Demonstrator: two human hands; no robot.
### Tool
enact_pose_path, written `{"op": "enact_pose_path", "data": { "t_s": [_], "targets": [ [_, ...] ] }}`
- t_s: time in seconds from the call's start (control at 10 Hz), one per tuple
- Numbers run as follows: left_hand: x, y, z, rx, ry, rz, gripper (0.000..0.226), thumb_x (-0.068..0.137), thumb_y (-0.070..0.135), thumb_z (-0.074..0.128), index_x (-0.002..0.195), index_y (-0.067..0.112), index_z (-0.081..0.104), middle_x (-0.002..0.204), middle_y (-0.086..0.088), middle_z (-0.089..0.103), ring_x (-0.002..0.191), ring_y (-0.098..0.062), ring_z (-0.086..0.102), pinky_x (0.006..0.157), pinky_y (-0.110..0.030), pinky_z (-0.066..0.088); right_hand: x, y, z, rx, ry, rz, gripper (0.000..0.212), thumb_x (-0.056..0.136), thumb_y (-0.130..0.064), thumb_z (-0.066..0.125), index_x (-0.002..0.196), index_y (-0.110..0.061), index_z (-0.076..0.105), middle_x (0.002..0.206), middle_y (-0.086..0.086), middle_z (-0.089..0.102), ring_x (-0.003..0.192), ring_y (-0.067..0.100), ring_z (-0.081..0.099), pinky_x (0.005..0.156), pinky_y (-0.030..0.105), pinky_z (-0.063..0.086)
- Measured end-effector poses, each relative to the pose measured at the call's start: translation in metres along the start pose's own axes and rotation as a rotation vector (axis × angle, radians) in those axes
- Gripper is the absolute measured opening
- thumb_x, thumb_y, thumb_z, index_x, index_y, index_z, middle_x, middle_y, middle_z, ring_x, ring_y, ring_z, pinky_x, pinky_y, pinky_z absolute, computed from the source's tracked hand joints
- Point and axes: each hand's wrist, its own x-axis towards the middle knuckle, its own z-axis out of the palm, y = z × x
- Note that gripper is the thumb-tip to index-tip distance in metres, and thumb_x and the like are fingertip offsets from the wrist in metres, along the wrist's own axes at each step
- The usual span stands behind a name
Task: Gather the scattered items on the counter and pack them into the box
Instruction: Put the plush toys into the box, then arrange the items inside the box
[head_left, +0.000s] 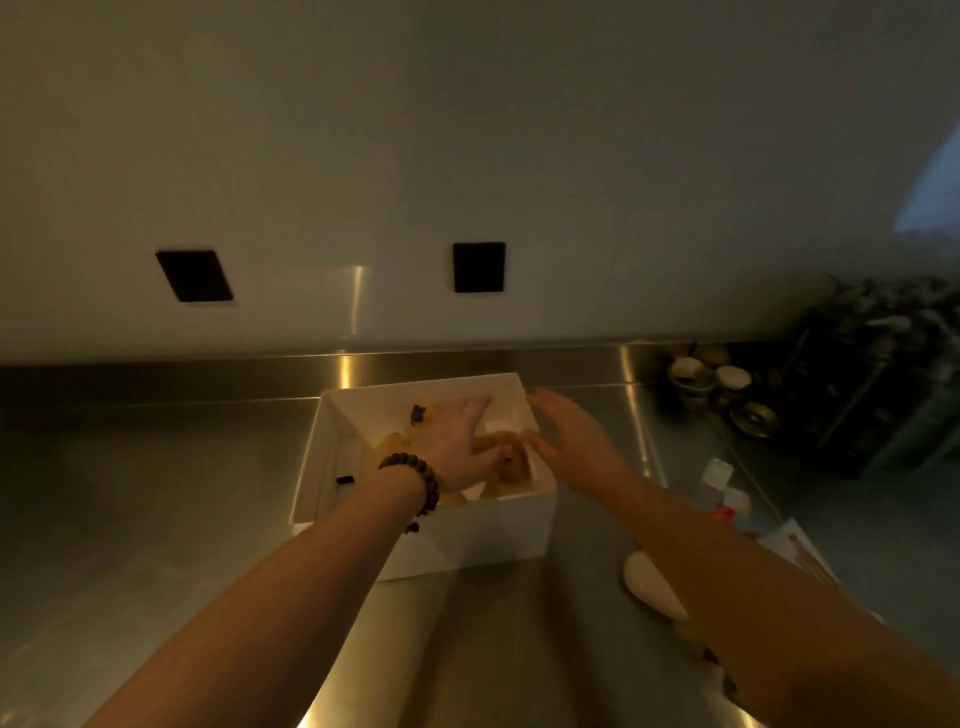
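Head view: left hand (457, 441) spread flat inside the white box (467, 540); right hand (571, 431) spread above its rim

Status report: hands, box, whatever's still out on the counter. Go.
Left hand flat, pressing on contents in white box. Right hand open over box's right edge, holding nothing. White oval item and small packets out on counter, right of box.

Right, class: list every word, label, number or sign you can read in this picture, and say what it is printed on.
No text can be read anywhere.
The printed sheet at the right of the counter: too blurred to read.
The small packets beside it: too small and blurred.
The white box and the two black squares on the wall: no lettering visible.
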Motion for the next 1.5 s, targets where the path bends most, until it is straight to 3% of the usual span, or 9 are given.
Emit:
{"op": "enact_pose_path", "data": {
  "t_s": [0.4, 0.5, 0.6, 0.7, 0.9, 1.1, 1.2, 1.4, 1.5],
  "targets": [
    [-0.012, 0.123, 0.112, -0.190, -0.282, 0.380, 0.071, 0.081, 0.043, 0.067, 0.141, 0.028, 0.032, 0.144, 0.002, 0.038, 0.128, 0.002, 0.029, 0.100, -0.011, 0.016, -0.141, 0.100, -0.085, -0.014, 0.129, 0.409, 0.048, 0.093, -0.033, 0.053, 0.138, -0.020, 0.042, 0.145, 0.005, 0.041, 0.130, 0.020, 0.041, 0.102, 0.027, 0.030],
    [-0.030, 0.134, 0.138, -0.391, -0.385, 0.449, 0.062, 0.073, 0.031, 0.078, 0.127, 0.036, 0.047, 0.125, 0.012, 0.053, 0.113, 0.014, 0.041, 0.090, -0.005, 0.032, -0.171, 0.100, -0.080, 0.009, 0.082, 0.374, 0.041, 0.091, -0.038, 0.054, 0.131, -0.030, 0.047, 0.134, 0.000, 0.051, 0.120, 0.017, 0.050, 0.097, 0.021, 0.034],
    [-0.045, 0.131, 0.169, -0.346, -0.380, 0.457, 0.062, 0.070, 0.026, 0.080, 0.124, 0.020, 0.052, 0.128, 0.003, 0.051, 0.118, -0.011, 0.046, 0.096, -0.026, 0.038, -0.196, 0.103, -0.065, 0.030, 0.005, 0.334, 0.043, 0.091, -0.037, 0.053, 0.132, -0.026, 0.048, 0.139, -0.001, 0.046, 0.128, 0.015, 0.042, 0.101, 0.014, 0.028],
    [-0.056, 0.130, 0.189, -0.334, -0.346, 0.364, 0.052, 0.074, 0.018, 0.077, 0.121, 0.014, 0.055, 0.123, 0.000, 0.052, 0.117, -0.020, 0.048, 0.099, -0.033, 0.041, -0.217, 0.106, -0.053, -0.031, -0.046, 0.388, 0.056, 0.090, -0.045, 0.053, 0.140, -0.026, 0.038, 0.148, -0.003, 0.037, 0.135, 0.015, 0.033, 0.111, 0.030, 0.028],
    [-0.060, 0.129, 0.203, -0.378, -0.314, 0.275, 0.040, 0.082, 0.014, 0.068, 0.121, 0.015, 0.057, 0.120, -0.002, 0.059, 0.110, -0.016, 0.054, 0.093, -0.021, 0.040, -0.234, 0.117, -0.035, -0.156, -0.136, 0.325, 0.063, 0.087, -0.033, 0.062, 0.142, -0.029, 0.033, 0.154, -0.005, 0.026, 0.139, 0.015, 0.023, 0.111, 0.031, 0.021],
    [-0.060, 0.125, 0.201, -0.379, -0.311, 0.235, 0.037, 0.085, 0.014, 0.065, 0.120, 0.022, 0.055, 0.119, 0.004, 0.058, 0.102, -0.004, 0.049, 0.087, -0.015, 0.036, -0.236, 0.117, -0.027, -0.177, -0.104, 0.335, 0.017, 0.083, -0.037, 0.061, 0.097, -0.030, 0.068, 0.106, 0.005, 0.064, 0.102, 0.022, 0.059, 0.098, 0.036, 0.046],
    [-0.059, 0.125, 0.196, -0.429, -0.282, 0.213, 0.036, 0.084, 0.014, 0.066, 0.118, 0.022, 0.057, 0.113, 0.007, 0.060, 0.101, -0.005, 0.053, 0.076, -0.004, 0.038, -0.225, 0.106, -0.037, -0.240, -0.096, 0.268, 0.034, 0.089, -0.015, 0.057, 0.123, -0.018, 0.058, 0.122, 0.008, 0.059, 0.112, 0.023, 0.054, 0.094, 0.024, 0.037],
    [-0.040, 0.140, 0.150, -0.454, -0.129, 0.223, 0.024, 0.084, 0.034, 0.065, 0.106, 0.033, 0.057, 0.086, 0.021, 0.054, 0.080, 0.003, 0.053, 0.065, -0.008, 0.037, -0.188, 0.079, -0.066, 0.074, 0.147, 0.290, 0.032, 0.086, -0.015, 0.064, 0.117, -0.020, 0.058, 0.108, -0.004, 0.061, 0.088, -0.003, 0.053, 0.077, 0.011, 0.043],
    [-0.024, 0.137, 0.111, -0.436, -0.048, 0.249, 0.021, 0.082, 0.040, 0.066, 0.099, 0.031, 0.058, 0.084, 0.020, 0.057, 0.078, 0.004, 0.056, 0.063, -0.007, 0.039, -0.156, 0.062, -0.080, 0.073, 0.159, 0.299, 0.028, 0.086, -0.018, 0.063, 0.113, -0.024, 0.057, 0.098, -0.011, 0.057, 0.086, 0.003, 0.054, 0.075, 0.019, 0.044]
  ]
}}
